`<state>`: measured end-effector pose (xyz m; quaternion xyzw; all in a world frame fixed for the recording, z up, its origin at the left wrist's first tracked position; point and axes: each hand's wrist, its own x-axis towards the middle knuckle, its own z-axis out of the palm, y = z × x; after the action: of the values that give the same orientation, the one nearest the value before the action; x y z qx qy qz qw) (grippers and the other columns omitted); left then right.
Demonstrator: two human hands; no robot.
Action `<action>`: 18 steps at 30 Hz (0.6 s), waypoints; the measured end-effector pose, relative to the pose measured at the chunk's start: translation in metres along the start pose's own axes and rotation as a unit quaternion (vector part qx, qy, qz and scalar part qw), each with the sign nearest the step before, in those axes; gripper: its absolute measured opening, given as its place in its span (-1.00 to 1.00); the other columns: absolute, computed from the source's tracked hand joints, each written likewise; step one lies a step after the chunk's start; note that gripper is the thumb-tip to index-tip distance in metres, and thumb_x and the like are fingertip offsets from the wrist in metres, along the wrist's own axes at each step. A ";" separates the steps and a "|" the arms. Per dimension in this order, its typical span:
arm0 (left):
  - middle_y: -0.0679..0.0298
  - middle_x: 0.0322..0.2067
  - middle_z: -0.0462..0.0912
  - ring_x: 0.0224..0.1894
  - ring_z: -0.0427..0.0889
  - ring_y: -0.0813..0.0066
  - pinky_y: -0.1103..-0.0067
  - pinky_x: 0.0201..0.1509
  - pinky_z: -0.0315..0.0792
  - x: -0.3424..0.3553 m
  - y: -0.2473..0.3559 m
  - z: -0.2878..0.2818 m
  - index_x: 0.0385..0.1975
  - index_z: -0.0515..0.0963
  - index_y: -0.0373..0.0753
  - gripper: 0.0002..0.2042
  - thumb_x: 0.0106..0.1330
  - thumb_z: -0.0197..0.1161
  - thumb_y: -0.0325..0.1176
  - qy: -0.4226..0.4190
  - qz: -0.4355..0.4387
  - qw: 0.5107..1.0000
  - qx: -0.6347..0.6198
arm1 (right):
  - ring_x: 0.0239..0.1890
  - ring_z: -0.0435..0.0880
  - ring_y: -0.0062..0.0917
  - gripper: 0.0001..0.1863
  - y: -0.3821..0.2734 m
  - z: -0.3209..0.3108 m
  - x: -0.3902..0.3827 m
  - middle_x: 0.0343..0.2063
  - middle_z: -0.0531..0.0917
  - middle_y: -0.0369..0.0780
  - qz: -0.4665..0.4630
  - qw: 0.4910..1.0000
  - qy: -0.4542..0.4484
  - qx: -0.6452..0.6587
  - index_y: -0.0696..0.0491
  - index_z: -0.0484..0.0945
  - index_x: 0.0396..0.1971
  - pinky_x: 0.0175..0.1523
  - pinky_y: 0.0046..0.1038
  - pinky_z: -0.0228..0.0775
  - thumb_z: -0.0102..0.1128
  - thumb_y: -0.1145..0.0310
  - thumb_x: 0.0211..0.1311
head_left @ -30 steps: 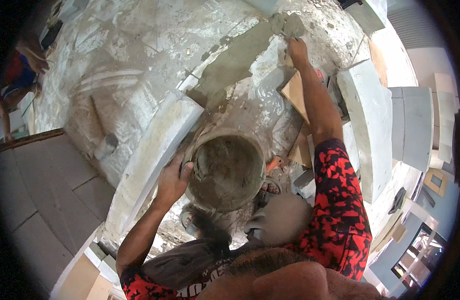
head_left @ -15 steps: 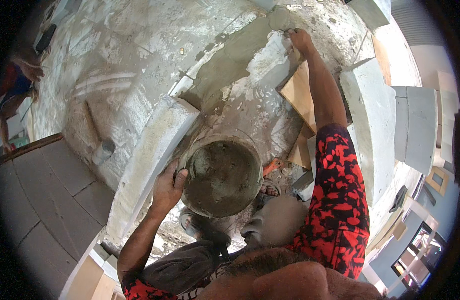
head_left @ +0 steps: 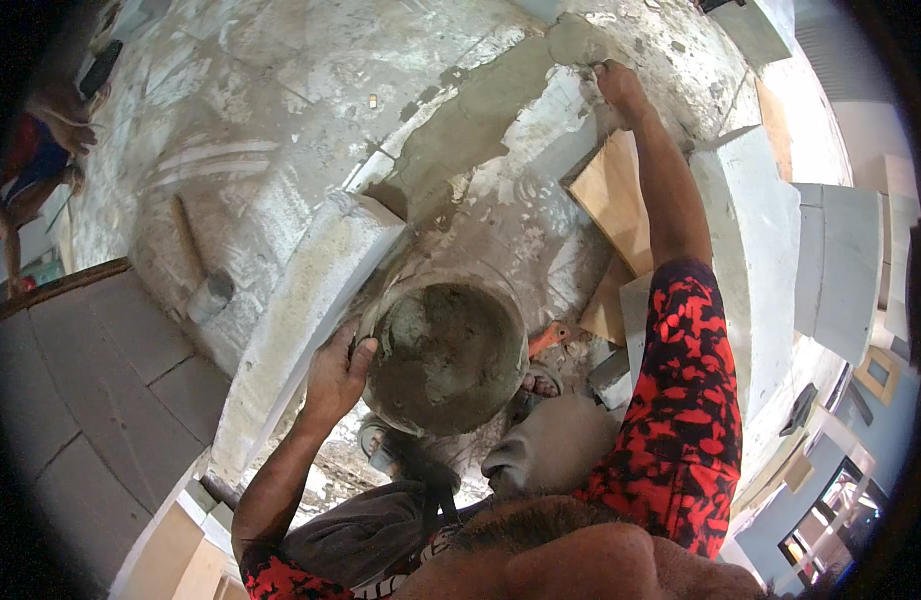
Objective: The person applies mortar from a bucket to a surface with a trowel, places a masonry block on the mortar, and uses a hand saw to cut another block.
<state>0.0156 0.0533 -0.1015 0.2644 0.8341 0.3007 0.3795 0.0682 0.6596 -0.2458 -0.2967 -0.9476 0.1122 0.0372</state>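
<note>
My left hand (head_left: 335, 375) grips the near left rim of a round bucket (head_left: 445, 355) filled with wet grey mortar, which stands on the floor between my knees. My right hand (head_left: 620, 85) is stretched far forward and closed on a trowel (head_left: 580, 45), whose blade lies in the far end of a strip of fresh grey mortar (head_left: 470, 125) spread across the rough concrete floor. A long white block (head_left: 310, 290) lies along the left of the bucket, its far end meeting the strip.
A hammer (head_left: 195, 275) lies on the floor to the left. Wooden boards (head_left: 615, 195) and large white blocks (head_left: 760, 250) sit under and right of my right arm. A laid block wall (head_left: 90, 400) is at lower left. Another person (head_left: 35, 160) crouches at far left.
My right arm has reached farther forward along the mortar strip with the trowel. My left hand has stayed on the bucket rim.
</note>
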 end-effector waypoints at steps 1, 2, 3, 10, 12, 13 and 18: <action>-0.21 -0.08 0.54 0.02 0.50 -0.17 0.26 0.09 0.37 -0.001 0.002 -0.001 0.04 0.41 -0.43 -0.49 0.35 0.06 -0.05 -0.004 -0.006 1.000 -0.002 | -0.39 0.68 -0.18 -0.65 0.003 0.003 0.007 -0.47 0.64 0.06 0.052 0.998 0.009 0.019 0.22 0.55 -0.30 -0.24 -0.21 0.52 -0.03 0.20 0.28; -0.21 -0.08 0.54 0.01 0.50 -0.17 0.26 0.09 0.37 0.002 0.005 -0.001 0.04 0.41 -0.43 -0.49 0.36 0.06 -0.05 -0.012 -0.005 1.000 -0.006 | -0.38 0.69 -0.19 -0.65 0.018 0.003 0.015 -0.47 0.64 0.06 0.109 0.993 0.020 0.033 0.22 0.55 -0.31 -0.24 -0.21 0.52 -0.02 0.20 0.28; -0.21 -0.08 0.53 0.01 0.50 -0.17 0.26 0.08 0.37 0.009 0.006 0.002 0.04 0.41 -0.42 -0.50 0.36 0.06 -0.05 -0.019 0.010 1.000 0.000 | -0.39 0.69 -0.20 -0.65 0.054 -0.003 0.026 -0.48 0.64 0.05 0.019 0.995 -0.031 -0.097 0.22 0.55 -0.31 -0.26 -0.22 0.52 -0.03 0.20 0.28; -0.21 -0.08 0.53 0.02 0.48 -0.20 0.24 0.10 0.35 0.001 0.002 -0.003 0.05 0.41 -0.40 -0.52 0.35 0.07 -0.08 0.001 0.001 1.000 0.017 | -0.52 0.65 -0.20 -0.71 -0.012 -0.038 0.015 -0.44 0.64 0.00 0.182 0.922 -0.192 0.281 0.23 0.54 -0.35 -0.39 -0.24 0.51 -0.07 0.31 0.22; -0.21 -0.07 0.52 0.04 0.47 -0.21 0.24 0.11 0.34 0.005 0.005 -0.001 0.05 0.41 -0.39 -0.52 0.35 0.07 -0.08 -0.002 0.010 1.000 0.017 | -0.47 0.65 -0.20 -0.72 0.000 -0.033 0.008 -0.41 0.63 0.00 0.074 0.959 -0.213 0.172 0.23 0.53 -0.34 -0.36 -0.25 0.52 -0.07 0.32 0.20; -0.22 -0.07 0.51 0.04 0.46 -0.21 0.23 0.11 0.34 0.008 0.004 0.000 0.05 0.41 -0.39 -0.52 0.35 0.07 -0.08 -0.004 0.015 1.000 0.018 | -0.44 0.65 -0.21 -0.71 0.017 -0.020 0.013 -0.41 0.63 -0.01 -0.048 0.982 -0.182 0.034 0.23 0.53 -0.33 -0.35 -0.26 0.53 -0.07 0.31 0.21; -0.21 -0.04 0.50 0.06 0.44 -0.22 0.23 0.12 0.33 0.013 0.006 0.001 0.05 0.41 -0.38 -0.55 0.36 0.06 -0.11 -0.024 0.021 0.999 0.003 | -0.29 0.64 -0.20 -0.74 0.056 0.028 0.002 -0.43 0.63 -0.02 -0.198 0.974 0.005 -0.109 0.21 0.52 -0.31 -0.20 -0.28 0.53 -0.09 0.33 0.24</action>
<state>0.0099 0.0664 -0.1037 0.2905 0.8197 0.2995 0.3924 0.0943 0.7002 -0.2860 -0.1060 -0.9939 -0.0034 0.0310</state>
